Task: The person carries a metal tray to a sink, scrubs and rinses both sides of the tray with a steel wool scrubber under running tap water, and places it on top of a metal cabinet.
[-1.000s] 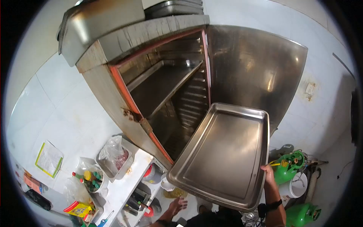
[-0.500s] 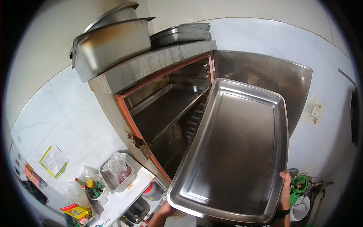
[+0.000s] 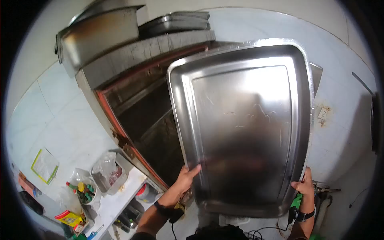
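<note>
A large rectangular metal tray [image 3: 240, 132] is held up in front of me, its bare inner face toward the camera. My left hand [image 3: 187, 178] grips its lower left side, thumb over the rim. On the lower right side my right hand [image 3: 304, 185] is closed on the rim, thumb at the front. Behind the tray stands a steel cabinet [image 3: 105, 69] with its front open and a red seal round the opening. Inside the cabinet another tray [image 3: 140, 94] is dimly visible, partly hidden by the one I hold.
On top of the cabinet sit a deep metal pan [image 3: 100, 36] and stacked shallow trays [image 3: 176, 21]. At lower left a white shelf [image 3: 120, 198] carries a bin with a plastic bag [image 3: 109, 168], bottles [image 3: 83, 193] and a yellow packet [image 3: 71, 218]. The open metal door [image 3: 316, 78] shows behind the tray.
The tray has been raised and turned more upright, facing me, and covers more of the cabinet. My left hand has moved up along its left side. The camera view has shifted slightly.
</note>
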